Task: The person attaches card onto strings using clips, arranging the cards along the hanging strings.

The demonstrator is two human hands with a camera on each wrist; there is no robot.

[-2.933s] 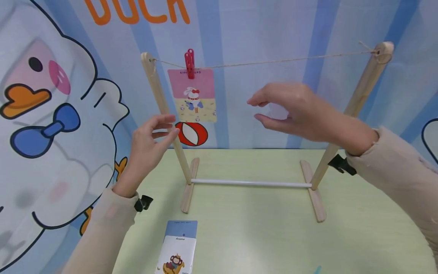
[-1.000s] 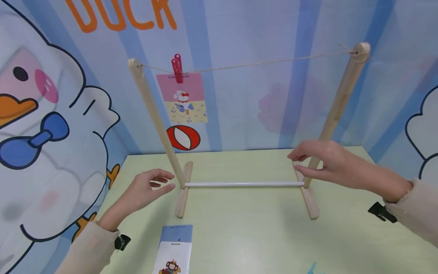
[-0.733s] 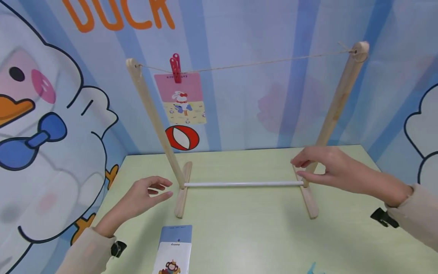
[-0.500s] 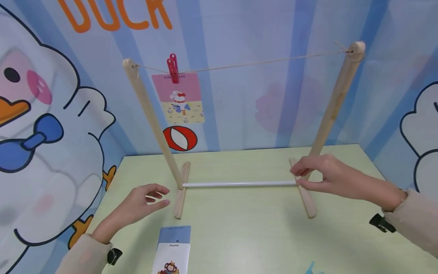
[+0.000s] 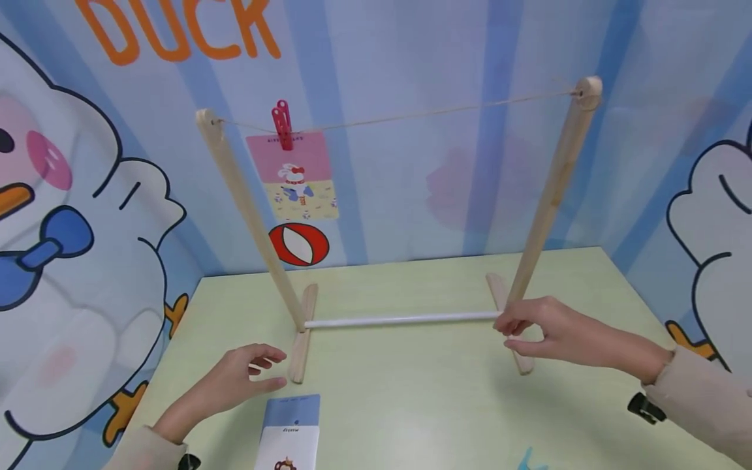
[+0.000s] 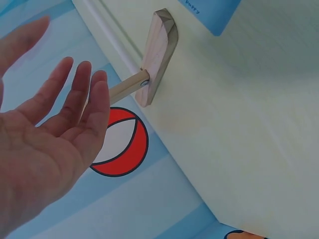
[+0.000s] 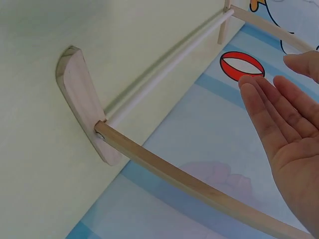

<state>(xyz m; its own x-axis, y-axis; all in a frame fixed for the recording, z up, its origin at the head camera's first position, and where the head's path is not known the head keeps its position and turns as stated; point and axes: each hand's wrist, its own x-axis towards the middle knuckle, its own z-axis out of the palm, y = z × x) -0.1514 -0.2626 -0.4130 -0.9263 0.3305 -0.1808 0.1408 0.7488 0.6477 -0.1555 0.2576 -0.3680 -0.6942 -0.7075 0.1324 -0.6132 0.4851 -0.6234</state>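
Observation:
My left hand [image 5: 235, 378] hovers over the table's left side with relaxed fingers, holding nothing, just above the stack of cards [image 5: 290, 424]. The top card has a blue band and white lower part. My right hand [image 5: 555, 331], also holding nothing, overlaps the right foot of the wooden frame [image 5: 546, 202], thumb and fingers apart. Twine [image 5: 423, 114] runs between the two posts. From its left part hangs a pink and yellow card [image 5: 296, 176] with a rabbit picture, pinned by a red clothespin [image 5: 283, 124].
A white rod [image 5: 405, 320] joins the frame's two feet low over the table [image 5: 405, 391]. At the front edge of view lies a light blue clip [image 5: 531, 460], partly cut off. A duck-printed backdrop [image 5: 399, 189] stands behind and at both sides.
Both hands have come down from near the twine's height to low over the table, the left beside the cards, the right at the frame's right foot. The hanging card stays pinned.

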